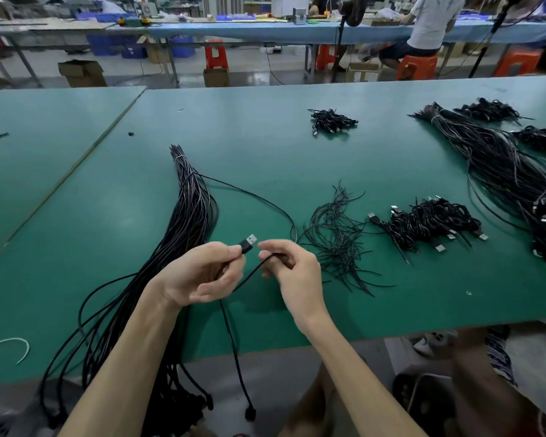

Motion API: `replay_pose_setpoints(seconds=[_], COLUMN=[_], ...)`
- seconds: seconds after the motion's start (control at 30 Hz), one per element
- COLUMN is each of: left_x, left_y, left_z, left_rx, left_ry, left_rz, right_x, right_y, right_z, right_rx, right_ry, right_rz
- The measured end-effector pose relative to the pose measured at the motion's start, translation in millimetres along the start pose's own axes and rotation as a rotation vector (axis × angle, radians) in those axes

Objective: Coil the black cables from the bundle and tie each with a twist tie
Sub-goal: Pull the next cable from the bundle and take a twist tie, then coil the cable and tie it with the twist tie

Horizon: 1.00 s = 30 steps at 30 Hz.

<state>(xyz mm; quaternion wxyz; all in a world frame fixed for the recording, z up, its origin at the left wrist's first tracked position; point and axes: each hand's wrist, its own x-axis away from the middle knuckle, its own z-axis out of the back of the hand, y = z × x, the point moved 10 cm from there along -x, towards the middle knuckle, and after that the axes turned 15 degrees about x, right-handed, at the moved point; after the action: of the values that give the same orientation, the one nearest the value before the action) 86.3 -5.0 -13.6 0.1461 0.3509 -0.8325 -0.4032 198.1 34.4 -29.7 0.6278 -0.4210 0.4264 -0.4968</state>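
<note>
Cable (pixel 254 270) spans both grips: my left grip (pixel 202 275) pinches its USB plug (pixel 249 243), my right grip (pixel 292 266) curls closed round it above the worktop (pixel 108 216).

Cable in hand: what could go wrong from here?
1. The cable held by the left hand and right hand trails off the table beside the bundle's hanging ends. Coiling may snag them.
2. A loose strand loops from the bundle towards the twist ties. Pulling it could scatter them.
</note>
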Motion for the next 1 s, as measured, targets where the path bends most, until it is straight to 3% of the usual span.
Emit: replay_pose_setpoints(seconds=[0.1,0.27,0.37,0.47,0.6,0.7,0.87,1.0], left_x=[-1,-14,-17,-14,-2,0,5,12], left_y=[-2,-12,-7,6,31,35,42,42], left_z=[17,15,22,32,37,32,37,48], left_rx=[-0.205,-0.415,-0.434,-0.558,-1.014,-1.231,-1.195,-0.851], left_ry=[0.167,0.211,0.263,0.416,0.662,0.703,0.794,0.885], left_rz=[0.026,0.051,-0.053,-0.181,-0.384,-0.453,-0.482,-0.543], right_x=[1,0,0,1,4,4,6,10], right_y=[4,-1,-1,-6,-19,-19,-16,-22], right_z=[3,4,7,9,7,6,-13,-25], right_rx=[-0.155,-0.051,-0.036,0.030,0.266,0.287,0.321,0.288], right_ry=[0.013,0.047,0.075,0.104,0.168,0.190,0.040,-0.073], right_rz=[-0.043,-0.012,-0.007,0.039,0.159,0.154,0.148,0.210])
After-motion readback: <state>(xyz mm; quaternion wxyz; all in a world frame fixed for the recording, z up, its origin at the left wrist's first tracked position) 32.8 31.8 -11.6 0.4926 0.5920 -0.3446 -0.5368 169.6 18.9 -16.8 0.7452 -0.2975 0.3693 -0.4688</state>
